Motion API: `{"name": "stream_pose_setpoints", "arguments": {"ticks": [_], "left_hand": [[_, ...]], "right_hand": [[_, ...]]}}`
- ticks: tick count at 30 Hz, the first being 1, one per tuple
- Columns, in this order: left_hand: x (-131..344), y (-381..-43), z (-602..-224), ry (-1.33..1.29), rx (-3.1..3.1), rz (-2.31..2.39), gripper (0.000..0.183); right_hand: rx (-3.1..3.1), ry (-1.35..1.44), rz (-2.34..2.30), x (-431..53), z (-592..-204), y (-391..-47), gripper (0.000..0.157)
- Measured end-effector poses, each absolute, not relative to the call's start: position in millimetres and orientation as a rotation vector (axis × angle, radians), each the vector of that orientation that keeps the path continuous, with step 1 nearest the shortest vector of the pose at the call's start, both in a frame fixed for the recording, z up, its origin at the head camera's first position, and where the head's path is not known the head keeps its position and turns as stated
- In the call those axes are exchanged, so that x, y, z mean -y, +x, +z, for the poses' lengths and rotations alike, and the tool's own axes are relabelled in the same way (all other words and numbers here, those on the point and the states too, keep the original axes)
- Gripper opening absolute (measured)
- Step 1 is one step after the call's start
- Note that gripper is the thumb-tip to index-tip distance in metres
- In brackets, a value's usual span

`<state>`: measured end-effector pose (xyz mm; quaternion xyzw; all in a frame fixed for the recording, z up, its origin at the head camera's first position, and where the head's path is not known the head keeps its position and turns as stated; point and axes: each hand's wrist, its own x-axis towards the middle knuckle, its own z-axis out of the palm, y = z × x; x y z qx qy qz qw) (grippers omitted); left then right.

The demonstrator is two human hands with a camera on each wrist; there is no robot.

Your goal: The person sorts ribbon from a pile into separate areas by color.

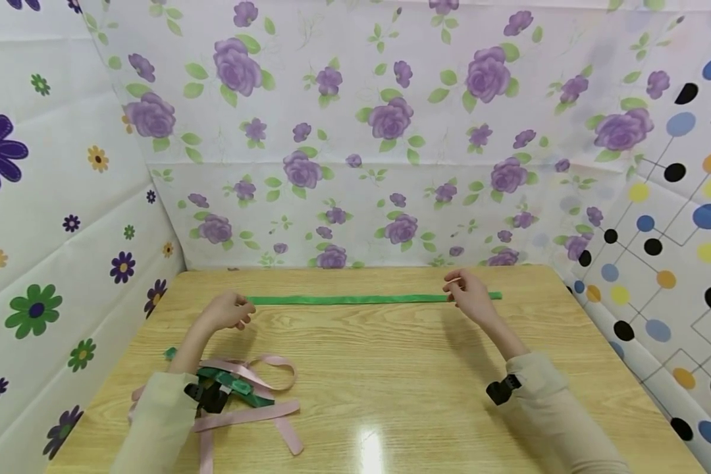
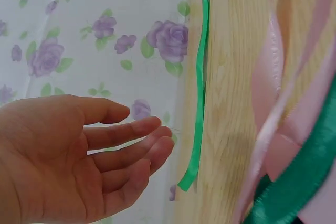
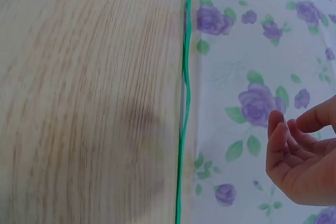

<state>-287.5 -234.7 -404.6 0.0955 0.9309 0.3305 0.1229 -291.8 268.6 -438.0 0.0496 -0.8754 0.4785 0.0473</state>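
A bright green ribbon (image 1: 349, 299) lies stretched out nearly straight across the back of the wooden table. My left hand (image 1: 228, 311) hovers by its left end; in the left wrist view that ribbon end (image 2: 190, 177) lies apart from the loosely bent fingers (image 2: 157, 145). Above the ribbon near its right end is my right hand (image 1: 469, 294), its fingers loosely curled with nothing between them. The right wrist view shows the same hand (image 3: 304, 156) apart from the ribbon (image 3: 185, 87). Under my left forearm lies a tangled pile of pink ribbons (image 1: 243, 416) and dark green ribbons (image 1: 228, 380).
The wooden table (image 1: 379, 368) reaches back to a white cloth (image 1: 355, 197) printed with purple roses. Patterned cloths hang at both sides, flowers on the left cloth (image 1: 65, 230) and dots on the right cloth (image 1: 675, 263). Each wrist carries a small black camera.
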Motion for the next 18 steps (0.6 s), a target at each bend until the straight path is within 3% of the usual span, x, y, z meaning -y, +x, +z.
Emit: {"name": "stream_pose_setpoints", "arguments": {"ticks": [7,18], "left_hand": [[235.7,-273.4,-406.7,0.378,-2.661,0.902,0.038],[230.6,-255.5,-405.8,0.605,-2.535,0.746,0.022]], "right_hand": [[2.717,0.293,1.343,-249.3,-431.8,-281.7,0.020],[2.846,0.542,1.301,-228.0,-427.8,-265.4,0.020]]}}
